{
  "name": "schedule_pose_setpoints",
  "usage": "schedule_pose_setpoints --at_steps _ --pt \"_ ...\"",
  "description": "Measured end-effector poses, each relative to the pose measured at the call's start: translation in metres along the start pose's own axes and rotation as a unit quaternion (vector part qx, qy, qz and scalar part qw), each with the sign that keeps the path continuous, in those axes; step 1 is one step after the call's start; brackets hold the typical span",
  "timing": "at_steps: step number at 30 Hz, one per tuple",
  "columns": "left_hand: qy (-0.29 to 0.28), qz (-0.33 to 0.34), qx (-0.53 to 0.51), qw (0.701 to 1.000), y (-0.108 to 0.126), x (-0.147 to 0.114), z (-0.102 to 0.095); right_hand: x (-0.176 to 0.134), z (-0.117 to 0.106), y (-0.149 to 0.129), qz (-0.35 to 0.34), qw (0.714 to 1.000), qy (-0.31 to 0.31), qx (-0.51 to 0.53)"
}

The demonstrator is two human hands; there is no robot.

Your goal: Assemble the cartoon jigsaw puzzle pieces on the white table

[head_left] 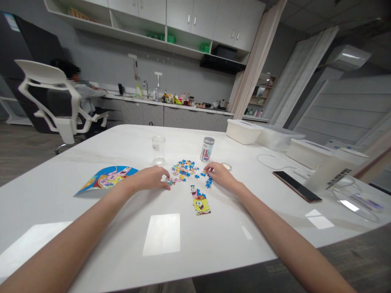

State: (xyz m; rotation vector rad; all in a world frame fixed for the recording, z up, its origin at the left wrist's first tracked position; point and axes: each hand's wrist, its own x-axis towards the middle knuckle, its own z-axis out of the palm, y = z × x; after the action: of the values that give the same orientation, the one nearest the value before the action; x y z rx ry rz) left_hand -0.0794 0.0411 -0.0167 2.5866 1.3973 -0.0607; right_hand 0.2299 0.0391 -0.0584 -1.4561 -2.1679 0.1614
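White worktop [122,232] bears loose pieces [184,168] at 12 o'clock, likely for easy reach; left hand [155,178], narrowly parted, at their 8; right hand [219,172] at 3, grip unclear.

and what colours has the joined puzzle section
The joined puzzle section is mostly yellow, with blue and pink, best seen in the head view.

Your left hand [154,178] reaches the near-left edge of the loose puzzle pieces [184,168], thumb and finger parted. Your right hand [217,173] is at their right; whether it pinches one is unclear. Nearer you, between both hands, lies a joined section [201,204]. Beyond your left hand stands a clear jar [159,151]; beyond your right, a silver-lidded can [207,150].
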Motion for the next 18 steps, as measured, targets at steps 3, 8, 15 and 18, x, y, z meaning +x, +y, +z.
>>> schedule_pose_setpoints --at_steps 3,8,15,18 --pt "0.002 -0.002 -0.006 1.0 -0.0007 0.0004 0.0008 0.0002 0.0014 -0.0012 0.018 0.999 -0.001 0.031" --pt "0.001 0.007 0.005 1.0 -0.0006 0.0009 0.0007 0.0004 0.001 -0.0043 0.024 0.999 0.027 0.036" --pt "0.0 0.014 0.001 1.0 -0.0005 0.0 0.0 -0.0005 -0.0025 -0.0076 0.034 0.999 0.037 0.004" --pt "-0.001 0.009 0.003 1.0 0.0 0.0 -0.0004 -0.0002 -0.0033 -0.0066 0.025 0.999 0.027 -0.015"
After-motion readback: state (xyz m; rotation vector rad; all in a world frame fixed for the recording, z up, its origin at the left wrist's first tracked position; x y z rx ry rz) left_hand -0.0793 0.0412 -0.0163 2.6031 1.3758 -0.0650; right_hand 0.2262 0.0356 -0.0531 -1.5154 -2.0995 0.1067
